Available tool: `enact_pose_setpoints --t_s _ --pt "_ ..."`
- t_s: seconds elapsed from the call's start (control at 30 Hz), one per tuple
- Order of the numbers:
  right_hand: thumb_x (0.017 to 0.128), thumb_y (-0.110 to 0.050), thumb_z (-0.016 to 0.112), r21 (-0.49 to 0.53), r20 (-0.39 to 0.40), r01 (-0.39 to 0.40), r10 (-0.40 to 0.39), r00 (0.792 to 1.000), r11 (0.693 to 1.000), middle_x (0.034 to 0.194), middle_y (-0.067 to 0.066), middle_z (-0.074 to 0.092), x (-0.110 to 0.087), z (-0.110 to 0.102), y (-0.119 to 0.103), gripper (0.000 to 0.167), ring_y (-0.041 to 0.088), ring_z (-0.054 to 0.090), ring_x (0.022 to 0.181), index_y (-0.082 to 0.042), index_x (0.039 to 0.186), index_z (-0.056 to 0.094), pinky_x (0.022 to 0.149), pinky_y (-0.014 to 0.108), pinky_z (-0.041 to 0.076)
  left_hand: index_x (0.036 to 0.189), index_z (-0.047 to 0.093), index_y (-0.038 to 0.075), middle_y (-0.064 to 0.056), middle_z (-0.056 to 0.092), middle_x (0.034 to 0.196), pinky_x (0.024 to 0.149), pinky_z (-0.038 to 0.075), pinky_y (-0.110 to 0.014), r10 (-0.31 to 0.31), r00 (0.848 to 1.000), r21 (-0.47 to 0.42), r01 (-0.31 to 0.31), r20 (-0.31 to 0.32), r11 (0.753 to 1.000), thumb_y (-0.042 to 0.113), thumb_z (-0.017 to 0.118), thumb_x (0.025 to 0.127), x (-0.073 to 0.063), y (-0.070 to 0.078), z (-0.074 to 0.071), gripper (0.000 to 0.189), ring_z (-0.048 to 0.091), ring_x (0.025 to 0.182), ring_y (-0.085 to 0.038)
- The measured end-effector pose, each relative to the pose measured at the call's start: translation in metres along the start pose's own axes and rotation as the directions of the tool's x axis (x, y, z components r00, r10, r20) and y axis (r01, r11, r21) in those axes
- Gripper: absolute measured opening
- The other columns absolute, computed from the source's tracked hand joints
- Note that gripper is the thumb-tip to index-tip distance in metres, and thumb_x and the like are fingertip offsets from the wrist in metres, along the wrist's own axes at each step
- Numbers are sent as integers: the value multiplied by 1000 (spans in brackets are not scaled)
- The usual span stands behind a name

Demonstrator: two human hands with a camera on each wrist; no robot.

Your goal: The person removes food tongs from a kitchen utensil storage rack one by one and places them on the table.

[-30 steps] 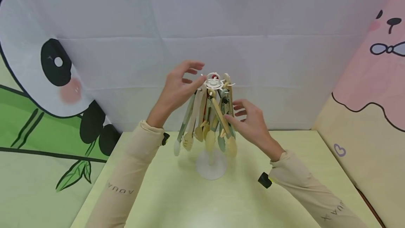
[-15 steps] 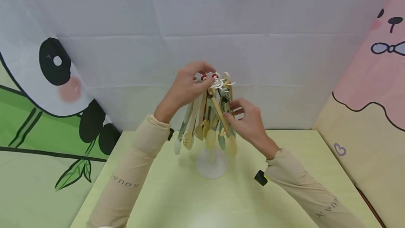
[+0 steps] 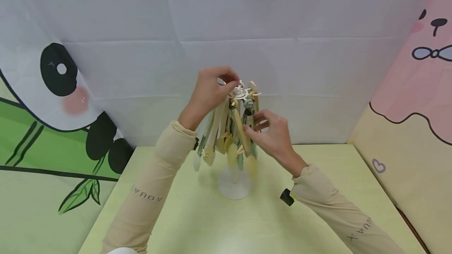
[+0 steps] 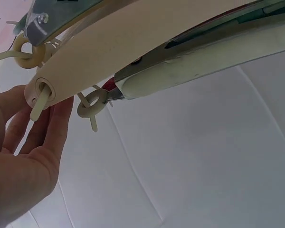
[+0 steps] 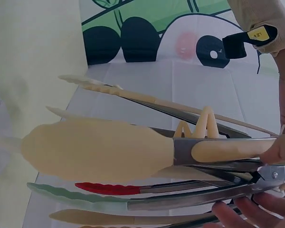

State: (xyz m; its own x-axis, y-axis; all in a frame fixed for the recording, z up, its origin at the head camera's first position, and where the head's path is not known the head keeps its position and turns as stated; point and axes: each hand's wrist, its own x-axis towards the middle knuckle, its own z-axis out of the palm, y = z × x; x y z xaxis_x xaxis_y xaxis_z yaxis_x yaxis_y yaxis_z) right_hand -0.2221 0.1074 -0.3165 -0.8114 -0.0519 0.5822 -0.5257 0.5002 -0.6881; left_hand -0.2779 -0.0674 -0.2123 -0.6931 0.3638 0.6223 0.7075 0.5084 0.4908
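A white rack on a round base stands on the table, with several tongs hanging from its hooks. My left hand is at the top, thumb and fingertips pinching the rack there; the exact contact is covered. In the left wrist view, my left hand reaches behind a beige handle on a hook. My right hand grips the front yellow tongs. The right wrist view shows the thumb on these tongs and my right hand's fingers below.
Red-tipped tongs and green-tipped tongs hang close beside the held pair. A white cloth rises behind the pale table. Cartoon-printed panels stand at left and right.
My left hand has moved right onto the rack's top, and its fingers have closed. My right hand has moved slightly left, and the front yellow tongs have swung left with it.
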Motion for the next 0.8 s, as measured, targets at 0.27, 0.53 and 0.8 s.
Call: enact_pose_setpoints --t_s 0.27,0.53,0.8 --pt "77 -20 77 3 31 -43 43 999 999 86 10 67 1 2 -4 31 20 66 68 -2 99 63 61 32 54 82 71 5 -5 69 79 71 46 -30 -21 1000 8 21 5 1000 9 71 84 3 2 -1 4 63 72 -15" --pt "75 -12 74 -7 74 -88 89 993 996 88 12 66 -3 7 -3 33 23 65 73 0 103 61 62 33 54 83 71 5 -5 69 79 79 45 -32 -25 1000 11 25 14 1000 9 72 84 3 2 -1 4 62 72 -15" --pt "70 -14 77 -77 50 -134 139 989 988 87 7 63 -8 16 1 38 22 63 74 -5 101 57 63 34 52 84 71 6 -5 68 80 83 44 -33 -50 998 -15 51 35 999 9 71 85 2 3 -3 3 61 75 -16"
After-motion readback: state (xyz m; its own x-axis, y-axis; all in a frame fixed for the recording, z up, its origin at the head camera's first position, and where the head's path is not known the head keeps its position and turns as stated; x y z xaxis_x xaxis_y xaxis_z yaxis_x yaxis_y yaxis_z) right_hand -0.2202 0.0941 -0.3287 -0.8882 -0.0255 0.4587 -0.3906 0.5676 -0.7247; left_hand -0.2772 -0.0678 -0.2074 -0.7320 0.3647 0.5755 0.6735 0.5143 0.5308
